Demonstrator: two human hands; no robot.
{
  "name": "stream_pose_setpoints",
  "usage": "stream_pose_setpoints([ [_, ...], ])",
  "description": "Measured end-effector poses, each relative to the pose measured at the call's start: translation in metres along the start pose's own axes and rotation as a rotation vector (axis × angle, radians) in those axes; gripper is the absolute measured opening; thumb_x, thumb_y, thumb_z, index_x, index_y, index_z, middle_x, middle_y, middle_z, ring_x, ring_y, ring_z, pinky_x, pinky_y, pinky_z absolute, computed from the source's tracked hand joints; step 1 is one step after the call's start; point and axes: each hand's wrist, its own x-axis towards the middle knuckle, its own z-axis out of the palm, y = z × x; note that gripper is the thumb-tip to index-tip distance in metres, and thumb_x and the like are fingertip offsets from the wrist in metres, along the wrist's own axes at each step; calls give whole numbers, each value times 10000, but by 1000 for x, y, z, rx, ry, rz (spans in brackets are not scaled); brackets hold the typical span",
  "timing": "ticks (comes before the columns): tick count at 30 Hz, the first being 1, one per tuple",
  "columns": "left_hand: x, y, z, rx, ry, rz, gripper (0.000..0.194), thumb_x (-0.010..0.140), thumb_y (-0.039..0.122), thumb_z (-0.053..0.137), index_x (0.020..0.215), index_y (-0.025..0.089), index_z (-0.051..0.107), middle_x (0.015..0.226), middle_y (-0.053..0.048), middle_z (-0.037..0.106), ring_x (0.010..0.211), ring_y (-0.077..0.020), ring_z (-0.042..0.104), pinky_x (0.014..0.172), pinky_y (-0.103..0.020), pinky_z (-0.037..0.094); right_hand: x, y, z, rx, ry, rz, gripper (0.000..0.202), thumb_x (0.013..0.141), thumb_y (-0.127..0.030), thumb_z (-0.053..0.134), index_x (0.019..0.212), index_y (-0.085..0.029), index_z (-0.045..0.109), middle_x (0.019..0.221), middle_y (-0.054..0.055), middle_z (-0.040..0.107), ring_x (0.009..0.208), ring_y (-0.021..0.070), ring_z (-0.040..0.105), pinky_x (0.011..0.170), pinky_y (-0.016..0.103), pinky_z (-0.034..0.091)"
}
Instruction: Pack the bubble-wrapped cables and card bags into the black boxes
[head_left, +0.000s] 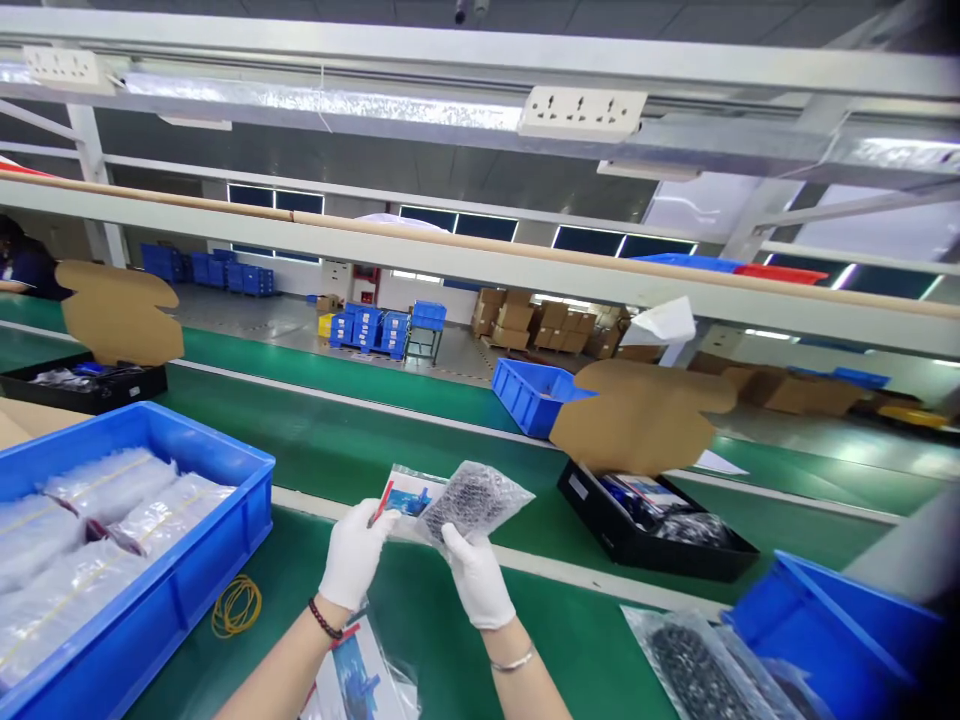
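Observation:
My left hand (354, 552), in a white glove, is closed on the edge of a printed booklet in a clear bag (411, 494) with a red stripe and a blue picture. In my right hand (477, 578), also gloved, is a clear plastic bag of small dark parts (472, 500), pinched at its lower edge. The two items are side by side above the green belt, the parts bag overlapping the booklet's right side. Below my left wrist lie more bagged booklets (361, 672). What exactly the dark parts are, I cannot make out.
At left stands a blue bin (255, 490) of bundled clear packets, with yellow rubber bands (237, 606) beside it. A black box (600, 535) with a raised cardboard lid sits at right. Bags of dark parts (697, 665) lie by another blue bin (832, 630). A person (30, 262) is at far left.

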Motion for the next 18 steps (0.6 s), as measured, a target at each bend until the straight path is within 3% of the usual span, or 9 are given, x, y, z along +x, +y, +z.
stream_pose_setpoints([
  [3, 4, -14, 4, 72, -41, -12, 327, 880, 469, 474, 700, 200, 520, 624, 22, 545, 623, -157, 532, 624, -262, 401, 4, 12, -6, 25, 7, -10, 470, 716, -376, 794, 1124, -189, 655, 1196, 91, 649, 1145, 285, 578, 1049, 463, 412],
  [7, 14, -45, 9, 199, -119, 48, 281, 878, 410, 469, 711, 190, 521, 698, -3, 561, 707, -166, 539, 684, -260, 399, 9, 52, -19, 87, 49, 30, 512, 663, -417, 812, 1097, -190, 661, 1157, 97, 666, 1131, 311, 586, 1030, 488, 420],
  [9, 19, -62, 10, 212, -196, 13, 254, 871, 385, 466, 754, 179, 556, 739, -20, 587, 735, -175, 545, 687, -260, 408, 10, 70, -25, 56, 62, 82, 554, 621, -428, 827, 1088, -178, 665, 1146, 105, 669, 1122, 332, 589, 1029, 503, 412],
  [14, 23, -83, 5, -25, -395, -153, 270, 836, 374, 500, 905, 131, 596, 709, -6, 583, 610, -138, 507, 570, -237, 395, 11, 88, -31, -177, 92, 37, 643, 641, -458, 782, 1180, -143, 629, 1252, 131, 610, 1211, 344, 523, 1077, 474, 359],
  [18, 27, -88, 0, -76, -391, -273, 250, 762, 379, 616, 816, 135, 610, 641, 15, 583, 539, -108, 489, 529, -219, 393, 19, 91, -48, -430, 99, -4, 678, 656, -485, 747, 1237, -162, 615, 1298, 108, 581, 1263, 349, 474, 1108, 444, 331],
])
